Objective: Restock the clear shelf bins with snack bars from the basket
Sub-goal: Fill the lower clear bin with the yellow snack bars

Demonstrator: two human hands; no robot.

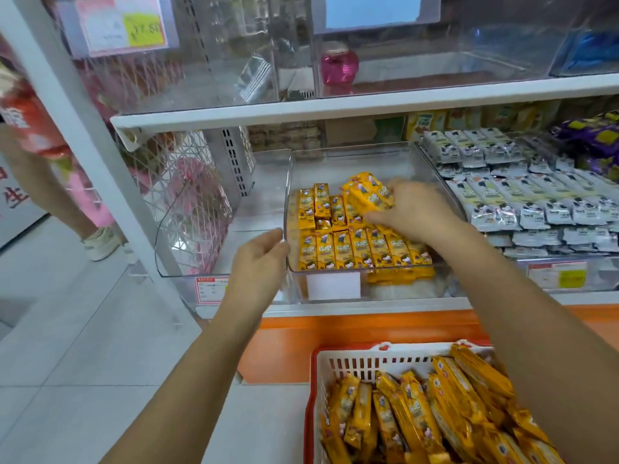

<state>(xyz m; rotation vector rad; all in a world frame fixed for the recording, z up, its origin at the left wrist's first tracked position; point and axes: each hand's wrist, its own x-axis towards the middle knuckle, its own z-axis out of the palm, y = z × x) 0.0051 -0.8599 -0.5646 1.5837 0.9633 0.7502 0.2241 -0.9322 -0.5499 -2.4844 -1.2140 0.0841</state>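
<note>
Placement is the step in hand: your right hand (pixel 407 212) grips a small bundle of yellow snack bars (pixel 366 192) just above the back of the clear bin (pixel 351 159), fingers curled round them. Your left hand (pixel 259 254) presses against the bin's left wall near the front corner; whether its fingers hook the rim cannot be told. Packed bars (pixel 351 252) stand in two rows inside the bin, the front row full and the back row looking open toward the right. Next you probably need to turn the bundle to match those rows and slot it into that gap without tipping the neighbours. Many more bars lie in the basket (pixel 351 354) below, beside your right forearm.
</note>
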